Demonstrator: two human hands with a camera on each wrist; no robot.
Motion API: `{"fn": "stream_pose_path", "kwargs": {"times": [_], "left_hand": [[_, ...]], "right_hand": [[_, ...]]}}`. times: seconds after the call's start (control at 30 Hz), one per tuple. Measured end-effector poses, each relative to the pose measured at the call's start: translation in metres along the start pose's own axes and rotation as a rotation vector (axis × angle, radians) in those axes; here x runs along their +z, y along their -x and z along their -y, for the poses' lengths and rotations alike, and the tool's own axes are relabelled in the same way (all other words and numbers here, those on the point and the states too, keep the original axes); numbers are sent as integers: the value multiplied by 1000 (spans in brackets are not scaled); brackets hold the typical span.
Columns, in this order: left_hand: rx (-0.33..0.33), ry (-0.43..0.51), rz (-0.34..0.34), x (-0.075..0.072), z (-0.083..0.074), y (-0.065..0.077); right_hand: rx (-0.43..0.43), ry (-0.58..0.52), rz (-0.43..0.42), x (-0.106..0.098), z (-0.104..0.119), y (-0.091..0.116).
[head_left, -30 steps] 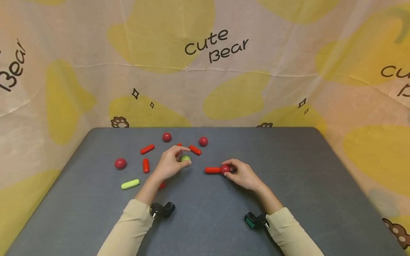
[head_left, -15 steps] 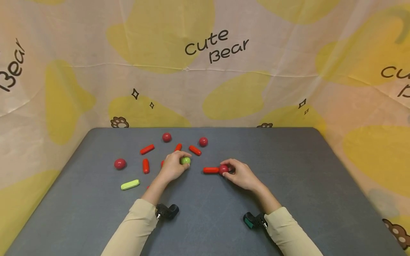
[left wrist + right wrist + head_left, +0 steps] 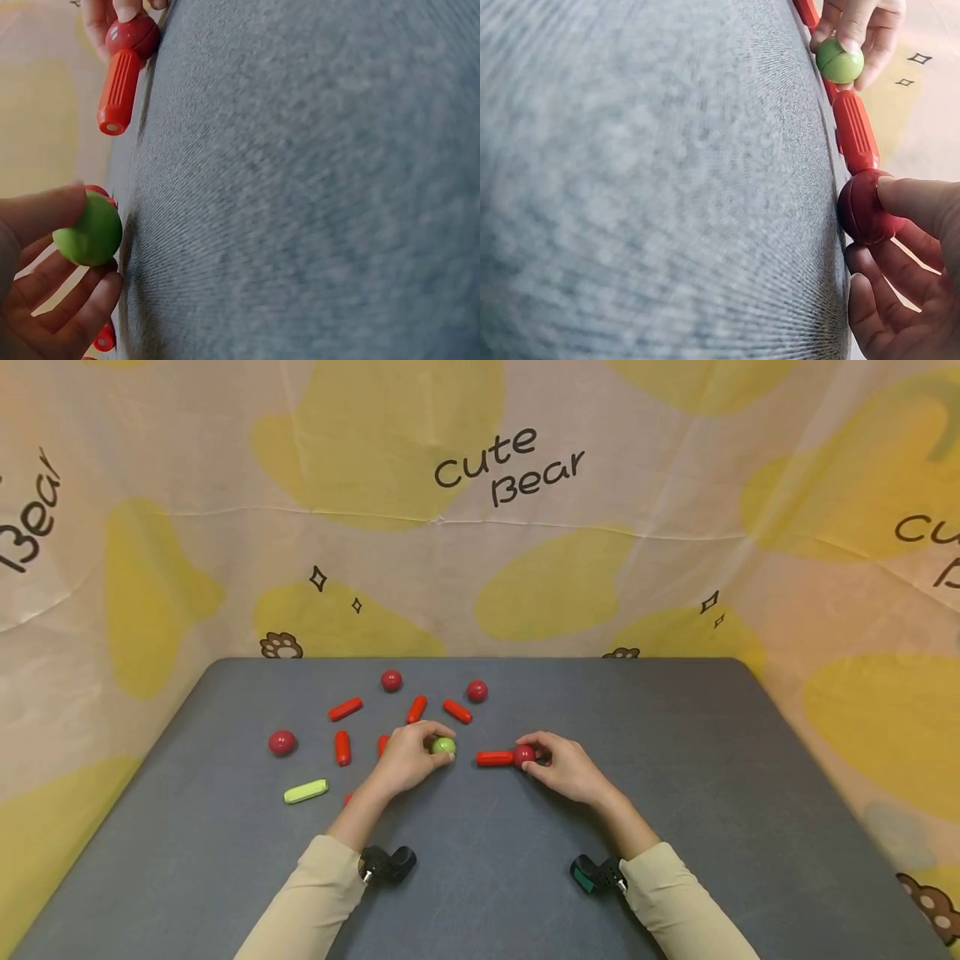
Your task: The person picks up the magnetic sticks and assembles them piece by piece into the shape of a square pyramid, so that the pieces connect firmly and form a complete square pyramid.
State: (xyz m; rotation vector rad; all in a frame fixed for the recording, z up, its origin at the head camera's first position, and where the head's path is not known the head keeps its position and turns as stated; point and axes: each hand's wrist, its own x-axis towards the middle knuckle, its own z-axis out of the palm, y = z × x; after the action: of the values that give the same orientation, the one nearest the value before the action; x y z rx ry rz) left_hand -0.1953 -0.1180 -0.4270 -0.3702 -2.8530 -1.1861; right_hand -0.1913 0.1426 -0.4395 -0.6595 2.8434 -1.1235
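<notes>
My left hand [image 3: 408, 755] pinches a green ball [image 3: 443, 746] between thumb and fingers. Across a small gap to its right, my right hand [image 3: 567, 767] pinches a dark red ball [image 3: 524, 755]. A ribbed red rod [image 3: 494, 759] is joined to that red ball and points left at the green one. In the left wrist view, the rod's free end [image 3: 112, 127] shows a pale round spot, apart from the green ball [image 3: 89, 229]. The right wrist view shows the red ball [image 3: 868, 207] held just above or on the table; I cannot tell which.
Loose red rods lie behind and left of my left hand, among them one rod [image 3: 346, 709] and another [image 3: 342, 748]. Red balls [image 3: 282, 743] stand around them, and a light green rod [image 3: 306, 791] lies at left. A patterned cloth [image 3: 525, 585] hangs behind the grey table [image 3: 675, 735].
My left hand has closed round the green ball and brought it slightly right and nearer to me. My right hand, with the red ball and rod, has shifted slightly left.
</notes>
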Motion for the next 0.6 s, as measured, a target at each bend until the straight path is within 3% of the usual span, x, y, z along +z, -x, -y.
{"fn": "stream_pose_path", "kwargs": {"times": [0.6], "left_hand": [[14,89,45,16,-11,3]], "right_hand": [[48,-23,-2,3,4,-3]]}}
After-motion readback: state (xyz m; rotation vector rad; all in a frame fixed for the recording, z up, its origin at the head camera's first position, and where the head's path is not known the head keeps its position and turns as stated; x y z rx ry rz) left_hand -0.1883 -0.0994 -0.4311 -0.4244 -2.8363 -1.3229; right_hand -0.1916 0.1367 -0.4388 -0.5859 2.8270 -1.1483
